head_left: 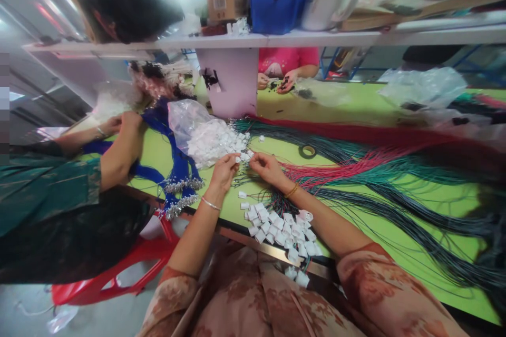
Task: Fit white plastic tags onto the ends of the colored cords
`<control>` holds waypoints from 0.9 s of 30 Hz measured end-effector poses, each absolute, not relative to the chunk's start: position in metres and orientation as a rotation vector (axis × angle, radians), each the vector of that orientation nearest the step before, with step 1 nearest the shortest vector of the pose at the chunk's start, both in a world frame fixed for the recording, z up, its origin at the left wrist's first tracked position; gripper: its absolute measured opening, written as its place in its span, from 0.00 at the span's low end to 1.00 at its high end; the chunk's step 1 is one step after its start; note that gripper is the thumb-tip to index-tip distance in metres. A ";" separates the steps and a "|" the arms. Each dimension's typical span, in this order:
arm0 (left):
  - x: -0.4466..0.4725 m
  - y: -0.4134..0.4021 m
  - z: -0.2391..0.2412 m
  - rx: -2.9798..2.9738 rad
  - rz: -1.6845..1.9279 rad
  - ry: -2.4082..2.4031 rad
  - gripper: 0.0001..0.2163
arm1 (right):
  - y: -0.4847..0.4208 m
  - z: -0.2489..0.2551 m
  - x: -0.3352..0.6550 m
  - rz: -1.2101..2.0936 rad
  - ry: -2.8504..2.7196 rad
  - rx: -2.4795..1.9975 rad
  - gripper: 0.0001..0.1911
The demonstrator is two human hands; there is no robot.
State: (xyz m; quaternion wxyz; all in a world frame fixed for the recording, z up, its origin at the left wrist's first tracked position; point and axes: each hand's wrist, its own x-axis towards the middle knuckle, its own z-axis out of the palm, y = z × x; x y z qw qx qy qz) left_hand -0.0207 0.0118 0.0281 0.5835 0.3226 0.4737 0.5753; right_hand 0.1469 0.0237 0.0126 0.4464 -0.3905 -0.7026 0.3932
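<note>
Over the green table top, my left hand (225, 171) pinches a small white plastic connector (237, 159) at its fingertips. Close by on the right, my right hand (269, 167) has its thumb and finger pinched together beside more white pieces; what sits between them is too small to make out. A heap of loose white connectors (217, 142) spills from a clear plastic bag (185, 121) just beyond my left hand. Nearer my body lies a pile of white connectors (276, 226) with thin wires attached. Red wires (340, 171) and dark wires (379, 226) run off to the right.
A roll of black tape (307, 151) lies among the wires. At left, a co-worker's arms (122, 147) are by bundles of blue wires (177, 155). Across the table, another person's hands (286, 81) hold small black parts. A shelf (276, 39) with a blue bin (279, 5) spans above.
</note>
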 end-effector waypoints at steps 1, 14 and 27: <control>-0.015 0.011 0.030 0.713 1.324 1.050 0.08 | 0.022 0.015 0.148 0.929 -1.750 -0.978 0.07; 0.001 0.011 0.016 0.608 1.362 0.912 0.10 | 0.020 0.025 0.156 0.564 -1.971 -1.007 0.03; 0.012 0.004 0.003 0.757 1.491 1.123 0.14 | 0.016 0.018 0.147 0.586 -2.068 -1.053 0.06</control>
